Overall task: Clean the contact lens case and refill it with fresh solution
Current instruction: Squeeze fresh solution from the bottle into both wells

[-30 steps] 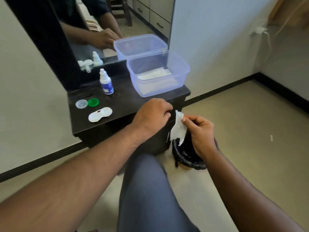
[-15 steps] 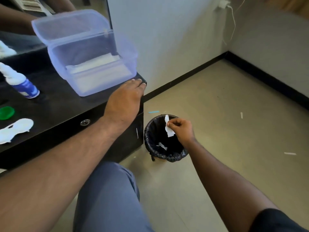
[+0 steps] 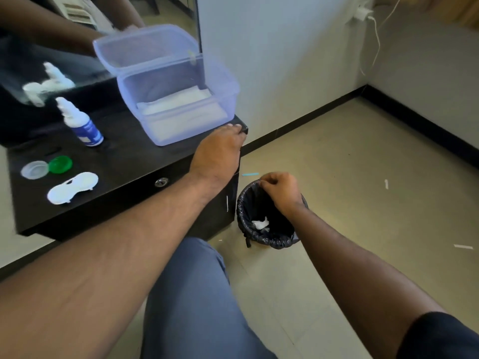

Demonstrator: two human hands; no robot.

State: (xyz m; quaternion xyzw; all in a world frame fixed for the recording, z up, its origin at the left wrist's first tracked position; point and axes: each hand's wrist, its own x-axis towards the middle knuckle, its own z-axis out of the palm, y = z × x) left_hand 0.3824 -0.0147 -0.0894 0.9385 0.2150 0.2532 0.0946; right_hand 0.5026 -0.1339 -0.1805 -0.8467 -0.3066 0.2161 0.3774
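The white contact lens case lies open on the black table, with a clear cap and a green cap just behind it. The solution bottle, white with a blue label, stands further back. My left hand rests flat on the table's right corner, holding nothing. My right hand hovers over the black bin on the floor, fingers curled in with nothing visible in them. A crumpled white tissue lies inside the bin.
A clear plastic box with folded white tissues sits at the table's back right, against a mirror. My knee in blue trousers is below the table. Small scraps litter the floor.
My right hand let go of the tissue, which now lies in the bin, and its fingers curled shut. My left hand stayed on the table's corner. The camera swung left.
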